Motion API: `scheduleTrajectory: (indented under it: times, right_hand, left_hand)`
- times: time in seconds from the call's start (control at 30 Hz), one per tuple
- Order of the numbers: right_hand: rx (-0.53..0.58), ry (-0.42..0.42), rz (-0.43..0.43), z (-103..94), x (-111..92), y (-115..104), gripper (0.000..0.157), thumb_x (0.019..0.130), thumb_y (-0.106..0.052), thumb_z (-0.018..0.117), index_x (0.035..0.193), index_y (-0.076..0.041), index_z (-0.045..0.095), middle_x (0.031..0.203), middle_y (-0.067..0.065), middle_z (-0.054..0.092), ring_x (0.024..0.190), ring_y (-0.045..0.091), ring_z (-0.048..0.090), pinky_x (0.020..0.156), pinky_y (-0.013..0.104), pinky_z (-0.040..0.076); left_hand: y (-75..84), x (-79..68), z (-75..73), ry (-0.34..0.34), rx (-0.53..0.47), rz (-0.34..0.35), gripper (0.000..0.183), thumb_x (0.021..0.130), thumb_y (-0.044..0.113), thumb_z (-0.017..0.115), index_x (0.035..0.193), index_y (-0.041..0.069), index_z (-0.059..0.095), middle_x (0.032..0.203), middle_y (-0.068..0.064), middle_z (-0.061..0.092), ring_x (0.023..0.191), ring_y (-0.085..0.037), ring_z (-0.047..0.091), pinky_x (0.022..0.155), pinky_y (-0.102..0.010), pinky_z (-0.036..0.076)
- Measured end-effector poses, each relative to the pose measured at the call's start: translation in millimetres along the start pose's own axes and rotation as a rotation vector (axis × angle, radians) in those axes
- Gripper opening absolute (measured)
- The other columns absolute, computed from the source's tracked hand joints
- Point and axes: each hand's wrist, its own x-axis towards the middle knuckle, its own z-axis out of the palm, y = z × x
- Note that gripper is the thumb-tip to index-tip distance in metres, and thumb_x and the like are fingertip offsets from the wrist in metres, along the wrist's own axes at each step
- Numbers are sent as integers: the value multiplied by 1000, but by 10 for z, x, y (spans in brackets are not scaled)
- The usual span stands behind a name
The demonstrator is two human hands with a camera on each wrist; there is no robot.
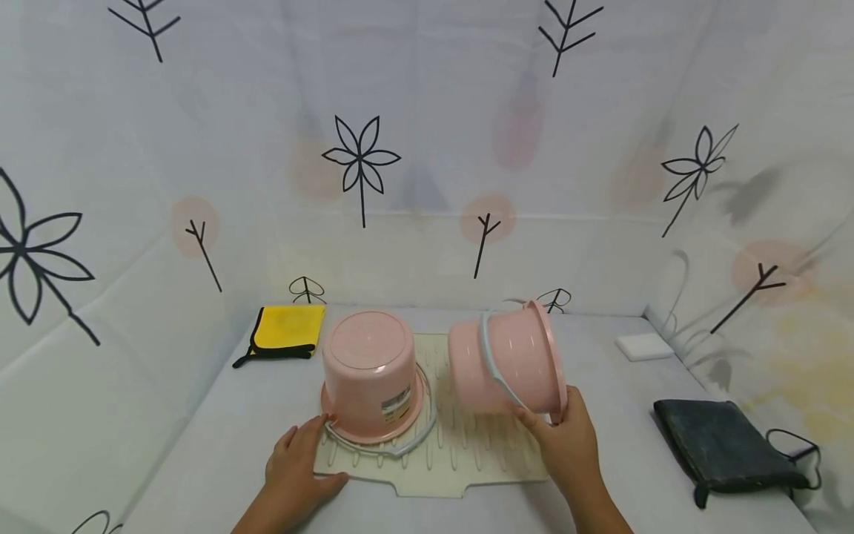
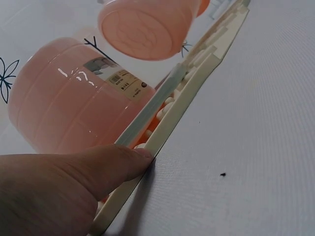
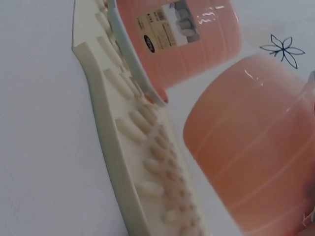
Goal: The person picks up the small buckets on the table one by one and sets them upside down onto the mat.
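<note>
Upside down on the left half of a cream ridged drainboard [image 1: 443, 445] stands a pink bucket [image 1: 370, 356], its grey handle lying around the rim toward the front. My left hand [image 1: 293, 471] is at the board's front left corner, fingertips by that bucket's rim. Its thumb [image 2: 118, 164] rests at the board's edge in the left wrist view. A second pink bucket [image 1: 510, 360] is tilted on its side above the board's right half, mouth to the right. My right hand [image 1: 567, 445] grips its rim, thumb on the outside; the other fingers are largely hidden.
A yellow cloth with black edging [image 1: 287, 330] lies at the back left. At the back right is a white block [image 1: 643, 346]. A dark flat pouch with a cord [image 1: 727, 445] lies at the right table edge. Patterned white sheets enclose the table.
</note>
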Motion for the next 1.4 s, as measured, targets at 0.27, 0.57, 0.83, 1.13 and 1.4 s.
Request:
scheduleTrajectory:
  times: [0.27, 0.57, 0.83, 1.13, 1.4]
  right_hand:
    - [28, 35, -11, 42, -52, 1, 68, 86, -40, 87, 127, -2, 49, 99, 10, 51, 87, 22, 45, 70, 26, 40]
    - [189, 11, -30, 81, -115, 6, 67, 88, -30, 86, 130, 2, 45, 136, 15, 62, 134, 25, 52, 96, 1, 37]
    - [320, 41, -45, 147, -193, 39, 56, 90, -17, 83, 126, 0, 43, 130, 11, 62, 129, 15, 57, 97, 4, 42]
    - [455, 103, -42, 240, -229, 41, 50, 87, -3, 83, 120, -4, 46, 112, 9, 58, 91, 15, 54, 75, 20, 50]
    - [518, 83, -72, 230, -251, 35, 51, 89, 1, 80, 125, -4, 45, 125, 12, 58, 103, 14, 60, 84, 18, 54]
  left_hand:
    - [5, 6, -8, -20, -7, -26, 115, 70, 57, 93, 161, 19, 34, 164, -17, 40, 148, -56, 25, 114, -82, 17]
    - [-10, 11, -8, -30, -14, -19, 116, 69, 59, 92, 161, 18, 34, 163, -18, 41, 149, -54, 25, 115, -81, 18]
    - [19, 13, -142, 44, -100, 21, 78, 90, 20, 70, 159, 6, 37, 162, -22, 39, 150, -53, 30, 118, -75, 25]
    - [586, -147, -401, 503, -456, 171, 38, 97, 0, 54, 133, 10, 61, 136, -4, 61, 133, -22, 54, 118, -39, 45]
    - [1184, -196, -333, 314, -747, 694, 47, 92, -14, 54, 135, 6, 57, 134, -8, 61, 126, -20, 59, 110, -26, 49]
